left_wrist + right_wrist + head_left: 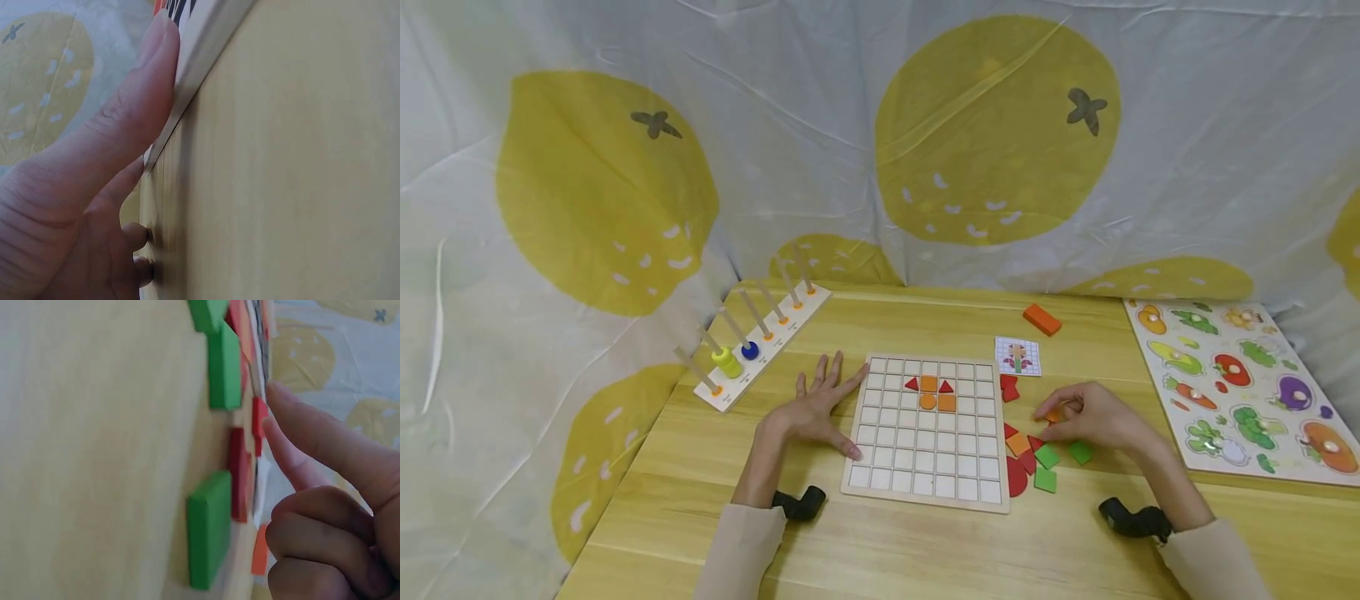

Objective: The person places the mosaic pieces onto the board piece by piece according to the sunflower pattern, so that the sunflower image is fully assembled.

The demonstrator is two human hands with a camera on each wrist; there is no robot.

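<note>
My left hand (812, 412) lies with spread fingers at the left side of a wooden grid board (925, 504). Its thumb (125, 119) touches the board's edge in the left wrist view. On the grid sit two red triangles (946, 387), two orange squares (928, 383) and an orange circle (928, 402). My right hand (1093, 417) hovers over loose pieces right of the board, thumb and index tips apart, other fingers curled. An orange piece (1055, 414) shows between its fingers in the head view; the right wrist view shows no piece pinched. Green squares (209, 531) lie nearby.
A pattern card (1018, 357) and an orange block (1042, 319) lie behind the loose pieces. A vegetable puzzle board (1206, 400) fills the right side. On the left stands a peg stand (760, 358) with yellow and blue rings. A lemon-print curtain (797, 125) closes off the back.
</note>
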